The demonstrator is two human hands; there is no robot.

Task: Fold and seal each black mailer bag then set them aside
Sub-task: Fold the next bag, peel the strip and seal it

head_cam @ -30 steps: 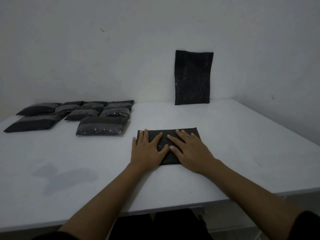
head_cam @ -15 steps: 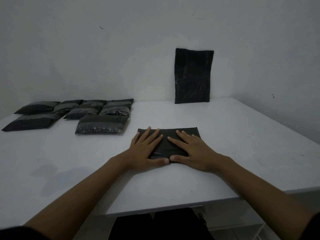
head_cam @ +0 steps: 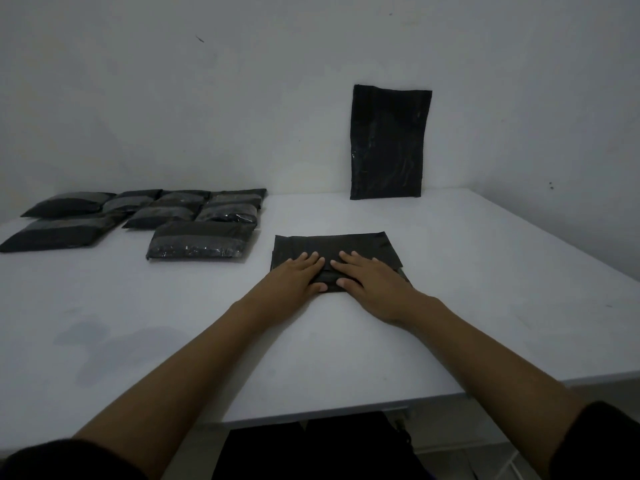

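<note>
At table centre, left hand (head_cam: 297, 276) and right hand (head_cam: 367, 278) lying flat, fingers straight, pressing down fold of mailer bag (head_cam: 337, 247); seal looking nearly done. Finished bags (head_cam: 145, 220) sitting far left. One flat bag (head_cam: 388, 142) leaning against wall, waiting.

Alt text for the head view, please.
Both hands, left hand and right hand, press flat on a black mailer bag on a white table; sealed bags lie left, one bag leans against the wall.
</note>
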